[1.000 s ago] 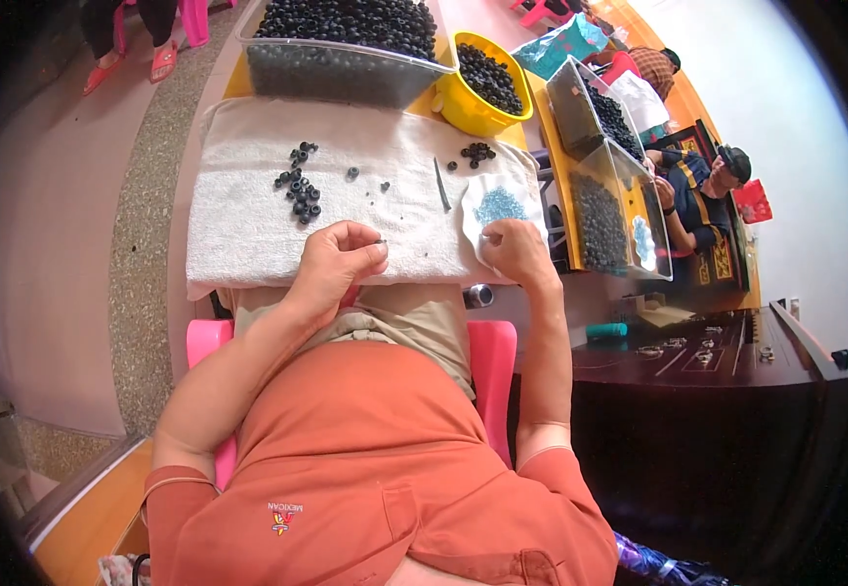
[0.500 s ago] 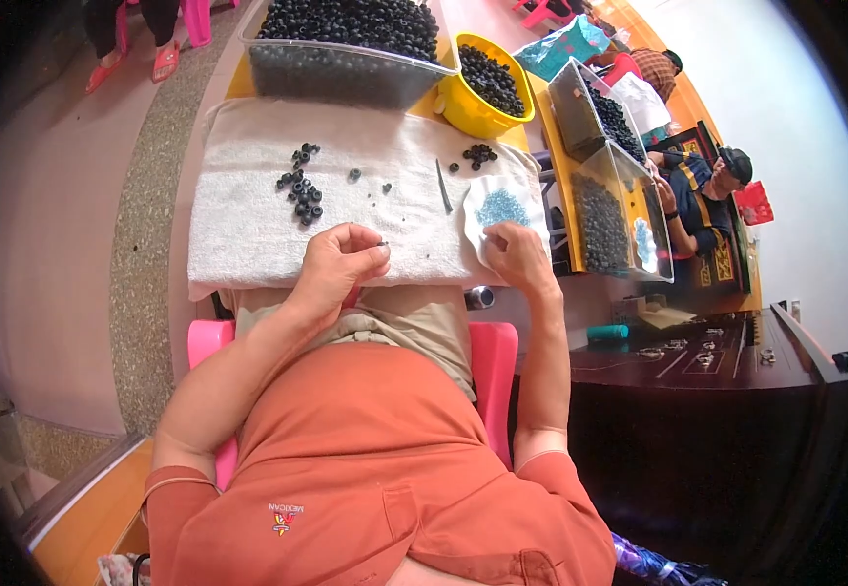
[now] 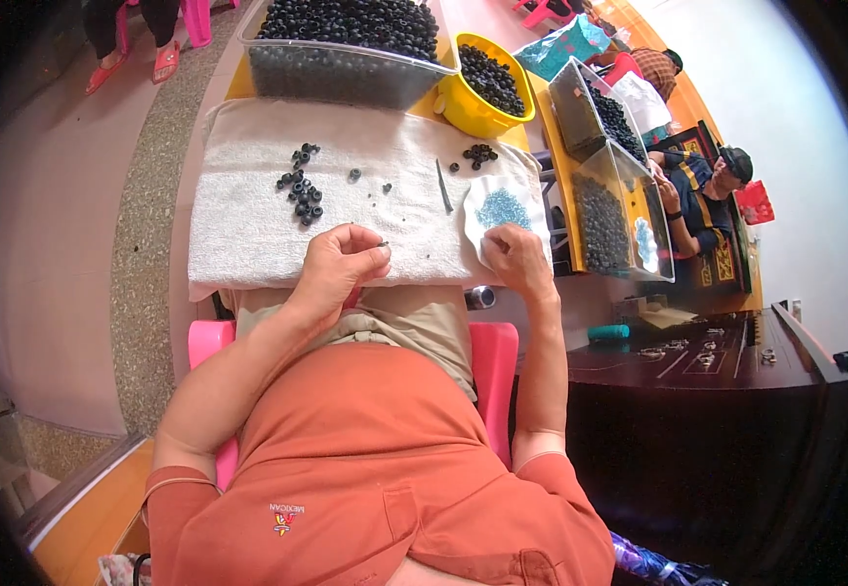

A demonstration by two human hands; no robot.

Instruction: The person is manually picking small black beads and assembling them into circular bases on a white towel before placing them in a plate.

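Left grip (image 3: pixel 339 262) pinches a tiny dark piece (image 3: pixel 384 244) at its fingertips, likely light, hard and slippery, best held by its sides; right grip (image 3: pixel 518 260) curls over the white dish (image 3: pixel 474 223), pale-blue bits (image 3: pixel 502 207) just beyond, its hold hidden, so I cannot tell

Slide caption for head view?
Right hand at a white dish of blue bits; left hand pinches a small dark piece over a towel.

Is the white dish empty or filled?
Partly filled: small blue pieces lie in the dish, with its white rim showing around them.
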